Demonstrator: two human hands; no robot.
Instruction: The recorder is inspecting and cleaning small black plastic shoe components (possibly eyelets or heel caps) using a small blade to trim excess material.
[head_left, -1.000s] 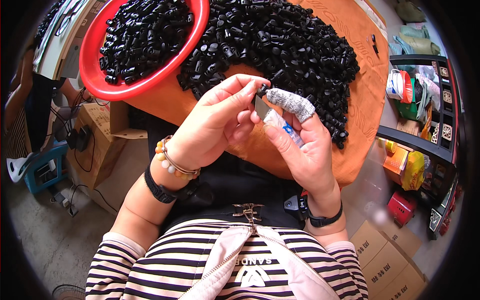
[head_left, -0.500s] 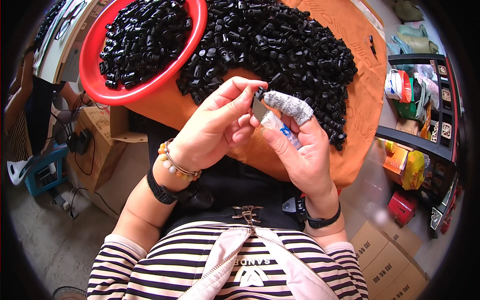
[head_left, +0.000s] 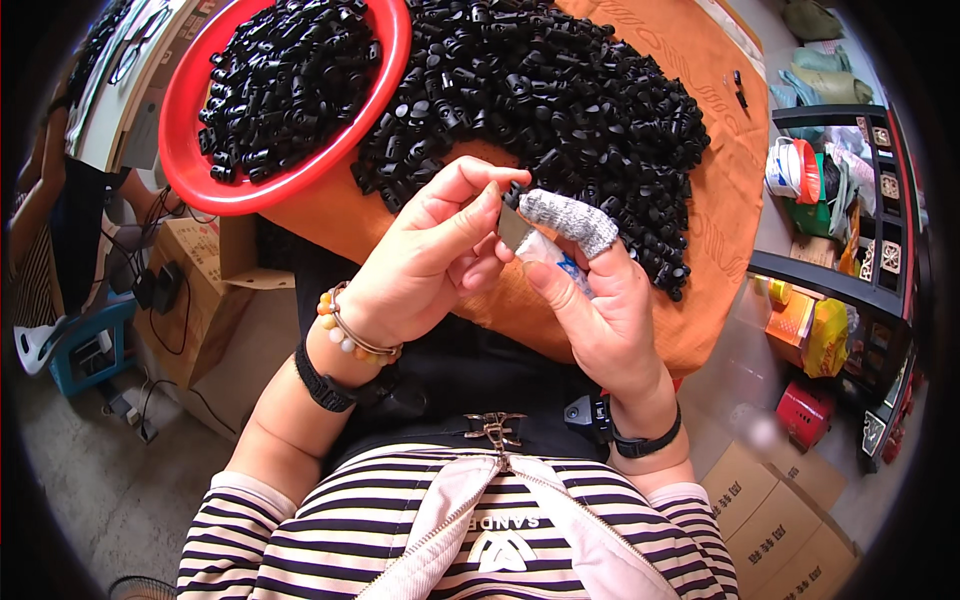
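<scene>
- The left hand (head_left: pixel 425 235) reaches in from the near left, forearm slanting far and right, back of the wrist bent slightly; thumb and index finger pinch a small black part (head_left: pixel 513 191), the other fingers curled beneath.
- The right hand (head_left: pixel 612 315) comes from the near right, its fingers closed around the white wrapping (head_left: pixel 546 255) of a flat metal blade (head_left: pixel 513 229), thumb along the near side.
- Its index finger, in a grey knitted sleeve (head_left: pixel 572 220), bends leftward, the tip just beside the black part.
- Both hands nearly meet above the near edge of the orange-covered bench (head_left: pixel 735 170); whether blade touches part, I cannot tell.
- Beyond them lies a heap of black parts (head_left: pixel 570 100); far left, a red basin (head_left: pixel 180 152) holds more.
</scene>
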